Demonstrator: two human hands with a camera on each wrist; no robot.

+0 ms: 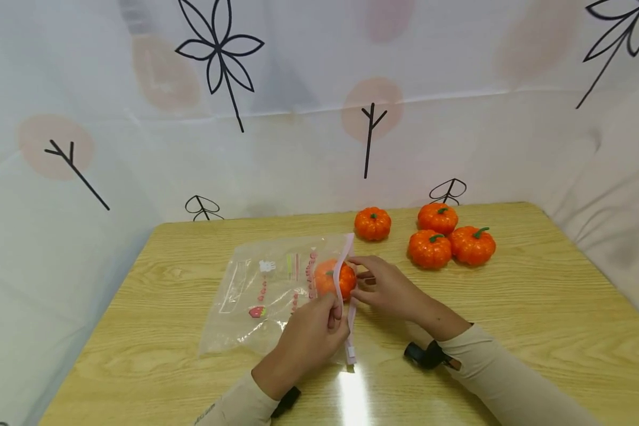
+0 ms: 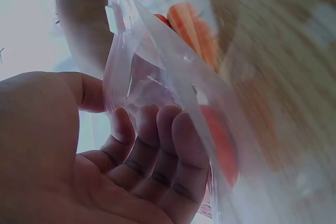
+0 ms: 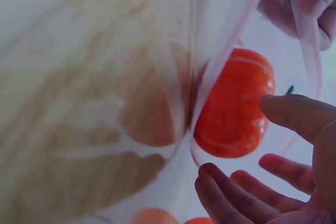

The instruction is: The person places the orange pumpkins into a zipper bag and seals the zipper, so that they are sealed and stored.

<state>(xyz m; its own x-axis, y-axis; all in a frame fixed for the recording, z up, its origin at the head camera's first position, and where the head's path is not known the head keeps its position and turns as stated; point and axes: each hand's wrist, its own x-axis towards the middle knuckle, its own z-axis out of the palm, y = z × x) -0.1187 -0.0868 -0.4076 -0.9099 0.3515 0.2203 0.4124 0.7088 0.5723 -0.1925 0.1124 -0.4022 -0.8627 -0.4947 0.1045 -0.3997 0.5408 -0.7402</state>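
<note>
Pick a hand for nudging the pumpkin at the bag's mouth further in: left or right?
Probably the right hand: it's right at that pumpkin, while the left hand holds the edge of the bag.

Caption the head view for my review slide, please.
Left hand gripping the bag, right hand at the pumpkin in its mouth, four more pumpkins on the table.

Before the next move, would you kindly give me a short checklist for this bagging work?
1. Bag mouth open: ok, parted.
2. Left hand holding the bag's edge: ok.
3. Nearest pumpkin fully inside: not ok, part shows past the upper pink edge.
4. Right hand clear of the mouth: not ok, it is beside that pumpkin at the opening.
5. Right hand's grip firm: cannot tell.
</note>
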